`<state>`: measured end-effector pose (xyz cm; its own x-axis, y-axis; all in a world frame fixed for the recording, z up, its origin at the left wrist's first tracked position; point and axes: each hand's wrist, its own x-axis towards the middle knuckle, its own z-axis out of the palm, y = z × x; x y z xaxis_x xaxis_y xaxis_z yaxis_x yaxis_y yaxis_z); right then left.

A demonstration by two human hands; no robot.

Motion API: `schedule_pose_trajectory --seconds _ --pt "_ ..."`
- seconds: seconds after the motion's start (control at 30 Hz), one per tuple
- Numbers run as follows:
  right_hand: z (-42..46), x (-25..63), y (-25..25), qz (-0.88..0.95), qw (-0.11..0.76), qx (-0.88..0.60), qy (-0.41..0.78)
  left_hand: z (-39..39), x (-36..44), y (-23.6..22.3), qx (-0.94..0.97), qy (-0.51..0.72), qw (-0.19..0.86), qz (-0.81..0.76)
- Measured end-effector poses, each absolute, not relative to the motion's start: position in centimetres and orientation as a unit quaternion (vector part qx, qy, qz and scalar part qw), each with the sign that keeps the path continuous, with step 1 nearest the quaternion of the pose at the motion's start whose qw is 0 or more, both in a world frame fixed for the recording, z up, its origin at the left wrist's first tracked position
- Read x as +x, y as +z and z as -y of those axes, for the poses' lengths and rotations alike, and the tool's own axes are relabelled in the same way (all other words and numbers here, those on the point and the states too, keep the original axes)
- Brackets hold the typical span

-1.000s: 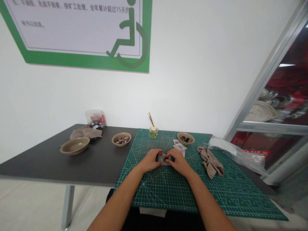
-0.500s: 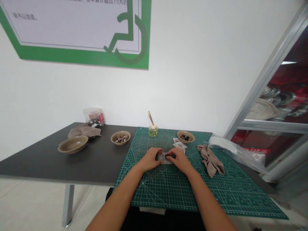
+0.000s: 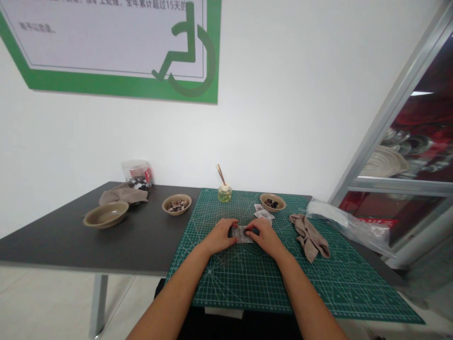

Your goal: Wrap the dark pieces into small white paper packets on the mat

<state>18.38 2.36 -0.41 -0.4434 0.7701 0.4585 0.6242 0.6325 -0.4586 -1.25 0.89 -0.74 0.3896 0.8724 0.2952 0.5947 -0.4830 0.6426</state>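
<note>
Between my two hands is a small, flat, greyish sachet-like piece [image 3: 242,235], lying low over the green cutting mat [image 3: 244,278]. My left hand [image 3: 220,236] pinches its left edge, thumb in front and fingers behind. At the right end, my right hand [image 3: 264,235] grips it with bent fingers; a dark bit shows by the fingertips, too small to name. Just beyond the right hand lie a few whitish packets [image 3: 264,215], partly covered by that hand. Behind them stands a tan bowl [image 3: 272,195] with dark pieces in it.
A crumpled brown cloth [image 3: 308,236] and clear plastic bag [image 3: 348,225] lie to the right. A reed diffuser [image 3: 224,192] stands at the mat's back. Leftward on the dark table [image 3: 148,245] are a bowl of light pieces [image 3: 169,210], another bowl [image 3: 101,221], a cloth [image 3: 120,195] and a clear tub [image 3: 134,166].
Both hands keep their hold on the greyish piece in nearly the same place. Only the camera view has shifted slightly.
</note>
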Motion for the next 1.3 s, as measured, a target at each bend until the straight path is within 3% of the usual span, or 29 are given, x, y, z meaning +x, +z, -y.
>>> schedule_pose_trajectory --seconds 1.3 --pt "-1.97 17.52 -0.05 0.865 0.323 -0.365 0.116 -1.03 -1.33 -0.76 0.805 0.303 0.218 -0.461"
